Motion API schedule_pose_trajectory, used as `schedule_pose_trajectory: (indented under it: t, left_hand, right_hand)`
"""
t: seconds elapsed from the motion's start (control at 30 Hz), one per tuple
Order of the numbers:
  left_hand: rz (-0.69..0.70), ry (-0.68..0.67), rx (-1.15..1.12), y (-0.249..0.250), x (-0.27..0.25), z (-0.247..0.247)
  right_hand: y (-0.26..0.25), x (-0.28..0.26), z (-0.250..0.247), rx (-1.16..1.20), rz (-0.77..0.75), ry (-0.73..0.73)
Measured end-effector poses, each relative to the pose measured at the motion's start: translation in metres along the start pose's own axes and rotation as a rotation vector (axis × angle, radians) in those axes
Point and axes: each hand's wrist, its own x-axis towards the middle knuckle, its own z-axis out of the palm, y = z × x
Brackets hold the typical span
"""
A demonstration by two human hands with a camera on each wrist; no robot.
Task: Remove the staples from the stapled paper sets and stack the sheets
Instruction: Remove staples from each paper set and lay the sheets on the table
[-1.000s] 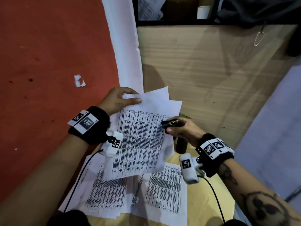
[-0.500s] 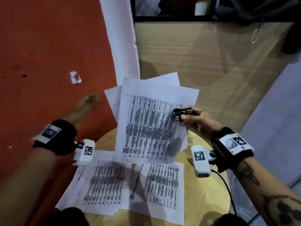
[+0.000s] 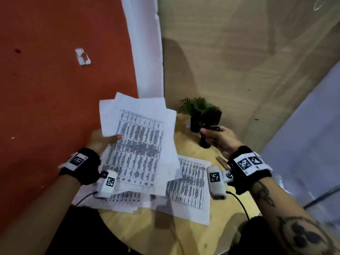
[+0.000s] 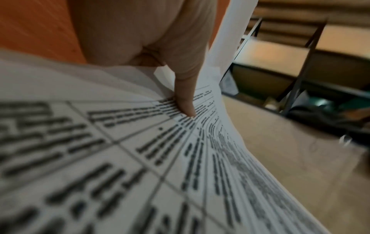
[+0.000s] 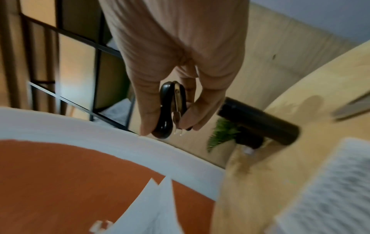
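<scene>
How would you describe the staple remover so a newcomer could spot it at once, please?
Start at the round wooden table, then look above its far edge, by the potted plant. The right hand pinches the staple remover, small, glossy black, with metal prongs.

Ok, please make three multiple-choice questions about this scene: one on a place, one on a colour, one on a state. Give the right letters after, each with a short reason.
1. Where is the small plant?
A. at the table's far edge
B. on the floor
C. on the papers

2. What colour is the floor left of the table?
A. blue
B. orange-red
C. green

3. What is the right hand doing?
A. resting flat and empty
B. pinching the staple remover
C. holding a sheet

Answers:
1 A, it stands on the wood beyond the right hand.
2 B, the head view shows it.
3 B, thumb and fingers close on the black tool.
</scene>
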Motion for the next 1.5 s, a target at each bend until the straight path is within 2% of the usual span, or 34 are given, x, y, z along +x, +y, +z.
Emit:
schedule_pose_trajectory:
  t: [0.13,0.27,0.33,0.4,0.47,0.53,0.63,0.73,0.77,0.83,0.93,1.0,1.1,1.17,1.33,1.43,1.5]
  left_hand:
    - [-0.183,-0.024,0.2,-0.054,0.021,-0.022]
    - [-0.293,-0.021,0.397,-0.099,0.043,-0.021]
    - [-0.354,-0.038,0.492,-0.117,0.056,-0.019]
    - [-0.418,-0.082,0.57,-0.129,0.062,-0.016]
    - [-0.434,-0.057,0.68,-0.138,0.067,-0.011]
    - [-0.405,-0.024,0.827,-0.146,0.072,-0.009]
    - [-0.346,0.042,0.969,-0.154,0.082,-0.005]
    - [-0.165,0.12,1.075,-0.147,0.083,0.02]
    - [-0.088,0.09,1.073,-0.141,0.081,0.036]
    - [0.036,-0.053,1.0,-0.13,0.074,0.075]
    - [0.087,-0.313,0.887,-0.127,0.057,0.139]
    - [0.009,-0.485,0.894,-0.131,0.04,0.177]
    - [-0.117,-0.573,1.069,-0.145,0.022,0.213]
    - [-0.188,-0.534,1.163,-0.153,0.018,0.22]
    - [-0.343,-0.46,1.11,-0.144,0.02,0.223]
    - [-0.471,-0.384,0.962,-0.14,0.033,0.219]
    - [-0.532,-0.389,0.817,-0.142,0.039,0.216]
  right_hand:
    - [0.072,0.001,-0.024,-0.09,0.15,0.117]
    - [0.139,0.001,-0.034,-0.231,0.334,0.223]
    - [0.166,-0.001,-0.037,-0.467,0.399,0.165]
    - [0.189,-0.004,-0.037,-0.716,0.431,0.026]
    - [0.207,-0.007,-0.035,-0.784,0.431,-0.104]
    - [0.211,-0.008,-0.033,-0.953,0.416,-0.215]
    - [0.208,0.001,-0.033,-1.09,0.448,-0.265]
    - [0.2,0.008,-0.03,-1.205,0.464,-0.326]
    - [0.198,0.009,-0.03,-1.224,0.472,-0.348]
    - [0.194,0.013,-0.029,-1.249,0.477,-0.379]
    - [0.192,0.015,-0.03,-1.274,0.49,-0.426]
    - [0.193,0.016,-0.031,-1.287,0.486,-0.451]
    - [0.195,0.018,-0.031,-1.29,0.493,-0.463]
    - [0.193,0.021,-0.03,-1.288,0.51,-0.468]
    - [0.192,0.029,-0.034,-1.287,0.529,-0.471]
    - [0.195,0.03,-0.039,-1.246,0.542,-0.467]
    - [0.194,0.028,-0.041,-1.229,0.534,-0.459]
